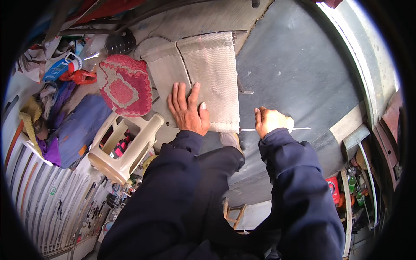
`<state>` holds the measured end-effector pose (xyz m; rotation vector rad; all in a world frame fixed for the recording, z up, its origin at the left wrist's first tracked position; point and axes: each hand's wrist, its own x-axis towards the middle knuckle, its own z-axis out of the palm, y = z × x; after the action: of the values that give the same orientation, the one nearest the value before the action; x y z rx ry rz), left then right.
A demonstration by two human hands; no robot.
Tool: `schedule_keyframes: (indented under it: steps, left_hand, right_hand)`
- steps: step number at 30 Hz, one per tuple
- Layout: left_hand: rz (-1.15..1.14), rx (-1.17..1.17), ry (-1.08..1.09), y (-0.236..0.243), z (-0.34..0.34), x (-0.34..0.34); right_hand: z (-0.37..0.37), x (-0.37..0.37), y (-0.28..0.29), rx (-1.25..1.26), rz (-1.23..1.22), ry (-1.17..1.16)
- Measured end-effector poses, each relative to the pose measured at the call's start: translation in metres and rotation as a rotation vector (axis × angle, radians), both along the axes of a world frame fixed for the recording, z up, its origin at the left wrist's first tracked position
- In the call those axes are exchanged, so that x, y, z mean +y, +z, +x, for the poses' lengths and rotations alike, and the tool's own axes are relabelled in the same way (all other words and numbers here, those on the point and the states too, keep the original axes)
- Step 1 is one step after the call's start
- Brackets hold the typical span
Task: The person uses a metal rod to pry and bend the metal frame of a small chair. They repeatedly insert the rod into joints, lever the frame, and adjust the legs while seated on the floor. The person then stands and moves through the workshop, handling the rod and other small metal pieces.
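My left hand (188,108) rests with spread fingers on a beige woven fabric panel (212,73), which has stitched edges and a dark slit running down from its upper part. My right hand (273,121) is closed round a thin metal rod (303,128) at the panel's lower right corner, where the rod's left part meets the fabric. A dark metal bar (241,32) shows along the panel's top edge, and a short metal piece (246,91) sticks out at its right side. My shoe (229,141) shows just below the panel.
A red-and-grey round cushion (123,84), a beige plastic stool (108,160), clothes (89,130) and bottles (108,45) crowd the left. A dark grey sheet (294,65) lies on the right, bordered by metal pieces (364,138). A wooden ladder-like frame (234,214) shows below.
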<state>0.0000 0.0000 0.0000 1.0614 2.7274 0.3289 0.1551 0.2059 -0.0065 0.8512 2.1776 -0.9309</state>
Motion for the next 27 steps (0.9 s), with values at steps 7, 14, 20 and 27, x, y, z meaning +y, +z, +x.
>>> schedule_keyframes:
  steps: [7, 14, 20, 27]
  left_hand:
    - [0.008, 0.003, -0.007, 0.008, -0.002, 0.004]
    - [0.060, -0.010, 0.014, 0.011, -0.004, 0.001]
    - [0.049, -0.002, 0.041, 0.011, -0.001, -0.002]
    - [0.069, -0.021, 0.041, 0.015, 0.002, -0.003]
  right_hand:
    - [-0.004, 0.000, 0.001, -0.026, 0.037, 0.042]
    - [0.000, -0.003, -0.001, -0.195, 0.043, 0.117]
    - [0.000, -0.006, 0.004, -0.122, 0.036, 0.098]
    - [-0.001, -0.013, 0.005, -0.016, 0.084, 0.042]
